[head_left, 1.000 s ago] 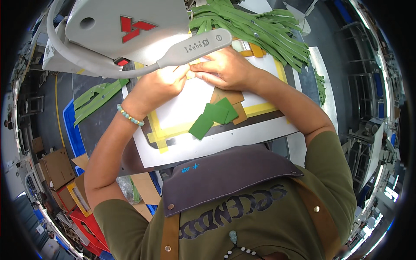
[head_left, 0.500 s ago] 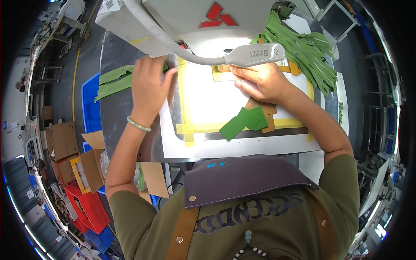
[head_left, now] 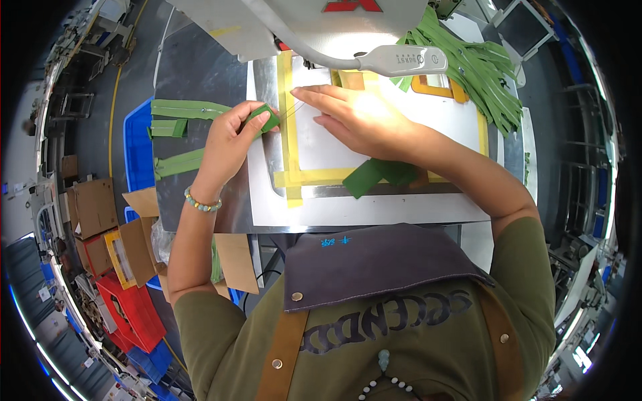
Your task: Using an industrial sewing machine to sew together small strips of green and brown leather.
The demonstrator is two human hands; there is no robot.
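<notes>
At the left edge of the white work plate (head_left: 314,150), my left hand (head_left: 231,137) pinches the end of a green zipper strip (head_left: 266,120) between thumb and fingers. Thin threads run from that end toward my right hand (head_left: 368,120). The right hand hovers over the plate, palm down, fingers stretched toward the threads and thumb apart; no grip on them shows. Below it lie several green fabric pieces (head_left: 364,177), partly in its shadow. Behind the right fingers is a yellow template (head_left: 351,80), partly hidden under the sewing machine head (head_left: 321,30).
Other green zipper strips (head_left: 180,162) lie on the dark table at left. A heap of green strips (head_left: 478,73) and a yellow frame (head_left: 435,83) are at the far right. A grey lamp (head_left: 404,60) hangs over the plate. Blue bins (head_left: 139,150) and cardboard boxes (head_left: 137,247) stand at left.
My right hand has left the yellow template and moved left, its fingers straightened. My left hand has lowered and now pinches a green end. The strips at left are spread differently.
</notes>
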